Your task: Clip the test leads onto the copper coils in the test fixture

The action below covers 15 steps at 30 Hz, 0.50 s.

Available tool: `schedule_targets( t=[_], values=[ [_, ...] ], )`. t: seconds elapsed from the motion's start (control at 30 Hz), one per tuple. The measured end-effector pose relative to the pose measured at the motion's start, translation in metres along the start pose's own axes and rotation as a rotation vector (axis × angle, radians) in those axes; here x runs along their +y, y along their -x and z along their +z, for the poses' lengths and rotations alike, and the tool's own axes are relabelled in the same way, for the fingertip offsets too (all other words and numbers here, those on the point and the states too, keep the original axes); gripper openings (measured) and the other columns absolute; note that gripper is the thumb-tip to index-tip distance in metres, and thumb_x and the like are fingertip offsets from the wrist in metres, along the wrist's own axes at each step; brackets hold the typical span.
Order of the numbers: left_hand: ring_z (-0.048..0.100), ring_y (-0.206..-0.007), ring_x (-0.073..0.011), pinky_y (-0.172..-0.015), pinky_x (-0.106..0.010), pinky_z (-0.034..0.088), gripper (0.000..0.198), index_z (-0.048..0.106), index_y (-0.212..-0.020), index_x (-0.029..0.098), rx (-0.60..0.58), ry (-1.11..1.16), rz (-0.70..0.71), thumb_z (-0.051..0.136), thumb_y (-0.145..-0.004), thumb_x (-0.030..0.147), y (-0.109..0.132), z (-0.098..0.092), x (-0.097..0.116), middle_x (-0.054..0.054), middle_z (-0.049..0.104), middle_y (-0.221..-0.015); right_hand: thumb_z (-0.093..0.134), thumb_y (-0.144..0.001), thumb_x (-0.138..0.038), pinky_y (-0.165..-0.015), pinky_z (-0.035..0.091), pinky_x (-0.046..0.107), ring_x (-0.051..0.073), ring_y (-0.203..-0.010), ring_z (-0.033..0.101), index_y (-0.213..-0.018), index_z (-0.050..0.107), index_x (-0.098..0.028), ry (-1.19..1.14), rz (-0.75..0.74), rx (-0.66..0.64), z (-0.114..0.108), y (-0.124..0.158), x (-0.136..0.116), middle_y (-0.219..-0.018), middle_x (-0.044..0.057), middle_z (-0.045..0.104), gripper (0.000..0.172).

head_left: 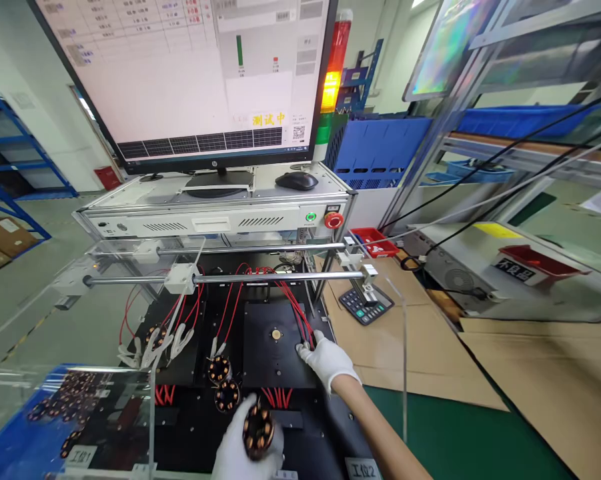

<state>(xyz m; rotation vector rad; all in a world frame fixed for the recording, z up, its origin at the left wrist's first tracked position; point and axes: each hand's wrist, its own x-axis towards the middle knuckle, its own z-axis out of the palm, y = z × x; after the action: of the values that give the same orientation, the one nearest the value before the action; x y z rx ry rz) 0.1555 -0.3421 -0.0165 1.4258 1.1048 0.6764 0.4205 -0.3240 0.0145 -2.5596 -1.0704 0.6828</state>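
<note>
My left hand (pixel 245 443), in a white glove, is closed around a motor stator with copper windings (pixel 258 430) at the bottom middle. My right hand (pixel 327 360), also gloved, is closed on the ends of several red test leads (pixel 295 307); its fingers hide the tips. That hand is at the right edge of a black fixture plate (pixel 260 360) with a round pale post (pixel 276 335) on it. Left of the plate lie two more stators (pixel 227 395), touching each other, with two white-ended leads beside the upper one. White clips (pixel 181 341) surround another stator (pixel 156 337) farther left.
A clear guard (pixel 153 413) on metal rods (pixel 280 276) spans the bench. A blue bin (pixel 10 433) of stators stands lower left. Beyond are a monitor (pixel 180 87), a red stop button (pixel 333 220) and a lit signal tower (pixel 331 90). A calculator (pixel 380 313) lies on cardboard at right.
</note>
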Motion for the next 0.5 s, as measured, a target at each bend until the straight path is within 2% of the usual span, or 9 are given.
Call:
schedule_targets(
  t=[0.03, 0.1, 0.13, 0.2, 0.27, 0.33, 0.4, 0.43, 0.5],
  values=[
    [0.060, -0.110, -0.0236, -0.104, -0.043, 0.045, 0.075, 0.045, -0.131, 0.025, -0.018, -0.058, 0.023, 0.068, -0.061, 0.017, -0.014, 0.008, 0.021, -0.007, 0.062, -0.121, 0.048, -0.079, -0.054, -0.074, 0.046, 0.038, 0.031, -0.088, 0.065, -0.117, 0.051, -0.019, 0.017, -0.008, 0.004, -0.003, 0.001, -0.001, -0.091, 0.013, 0.069, 0.052],
    [0.050, -0.123, -0.0231, -0.112, -0.045, 0.035, 0.070, 0.042, -0.133, 0.024, 0.045, -0.119, 0.162, 0.067, -0.067, 0.018, -0.050, 0.024, 0.053, -0.009, 0.052, -0.135, 0.050, -0.078, -0.053, -0.072, 0.045, 0.038, 0.030, -0.086, 0.065, -0.110, 0.054, -0.020, 0.023, -0.023, 0.014, -0.010, 0.001, -0.003, -0.088, 0.012, 0.069, 0.046],
    [0.050, -0.124, -0.0227, -0.112, -0.044, 0.036, 0.073, 0.041, -0.134, 0.024, 0.067, -0.147, 0.223, 0.068, -0.067, 0.016, -0.070, 0.031, 0.063, -0.009, 0.051, -0.136, 0.052, -0.076, -0.053, -0.073, 0.045, 0.038, 0.030, -0.087, 0.065, -0.108, 0.055, -0.020, 0.002, -0.028, 0.024, -0.014, 0.000, -0.003, -0.089, 0.012, 0.069, 0.046],
    [0.050, -0.123, -0.0210, -0.111, -0.041, 0.038, 0.074, 0.040, -0.135, 0.025, 0.053, -0.197, 0.337, 0.068, -0.068, 0.012, -0.106, 0.044, 0.072, -0.008, 0.050, -0.136, 0.057, -0.074, -0.054, -0.076, 0.045, 0.037, 0.028, -0.088, 0.064, -0.107, 0.057, -0.020, -0.118, -0.044, 0.041, -0.024, -0.002, -0.004, -0.092, 0.010, 0.068, 0.047],
    [0.050, -0.123, -0.0199, -0.110, -0.039, 0.040, 0.075, 0.041, -0.134, 0.024, -0.007, -0.250, 0.440, 0.067, -0.066, 0.007, -0.132, 0.051, 0.069, -0.007, 0.051, -0.135, 0.062, -0.071, -0.051, -0.074, 0.045, 0.033, 0.023, -0.083, 0.063, -0.100, 0.058, -0.019, -0.359, -0.068, 0.039, -0.034, -0.005, -0.006, -0.090, 0.008, 0.068, 0.044],
    [0.051, -0.122, -0.0193, -0.110, -0.038, 0.041, 0.075, 0.042, -0.133, 0.024, -0.069, -0.291, 0.500, 0.066, -0.064, 0.004, -0.144, 0.054, 0.063, -0.006, 0.051, -0.134, 0.067, -0.068, -0.049, -0.064, 0.046, 0.028, 0.017, -0.069, 0.060, -0.089, 0.057, -0.017, -0.663, -0.075, 0.012, -0.044, -0.007, -0.011, -0.079, 0.004, 0.065, 0.040],
    [0.051, -0.122, -0.0190, -0.109, -0.037, 0.042, 0.078, 0.039, -0.136, 0.026, -0.104, -0.334, 0.533, 0.064, -0.065, 0.003, -0.145, 0.053, 0.059, -0.006, 0.049, -0.136, 0.071, -0.065, -0.050, -0.052, 0.043, 0.027, 0.014, -0.053, 0.053, -0.084, 0.051, -0.018, -0.923, -0.056, -0.066, -0.052, -0.007, -0.020, -0.062, -0.001, 0.059, 0.042],
    [0.049, -0.124, -0.0206, -0.108, -0.039, 0.042, 0.082, 0.035, -0.139, 0.026, -0.087, -0.376, 0.550, 0.065, -0.066, 0.005, -0.142, 0.051, 0.058, -0.006, 0.045, -0.139, 0.071, -0.064, -0.053, -0.047, 0.041, 0.027, 0.013, -0.047, 0.049, -0.084, 0.049, -0.019, -1.005, -0.045, -0.125, -0.056, -0.007, -0.025, -0.056, -0.003, 0.055, 0.045],
    [0.041, -0.131, -0.0255, -0.108, -0.043, 0.043, 0.087, 0.030, -0.142, 0.028, 0.020, -0.497, 0.615, 0.070, -0.067, 0.013, -0.132, 0.046, 0.058, -0.007, 0.037, -0.145, 0.071, -0.063, -0.057, -0.042, 0.040, 0.026, 0.014, -0.042, 0.047, -0.086, 0.048, -0.020, -1.070, -0.053, -0.215, -0.060, -0.007, -0.037, -0.050, -0.004, 0.051, 0.049]
  ],
)
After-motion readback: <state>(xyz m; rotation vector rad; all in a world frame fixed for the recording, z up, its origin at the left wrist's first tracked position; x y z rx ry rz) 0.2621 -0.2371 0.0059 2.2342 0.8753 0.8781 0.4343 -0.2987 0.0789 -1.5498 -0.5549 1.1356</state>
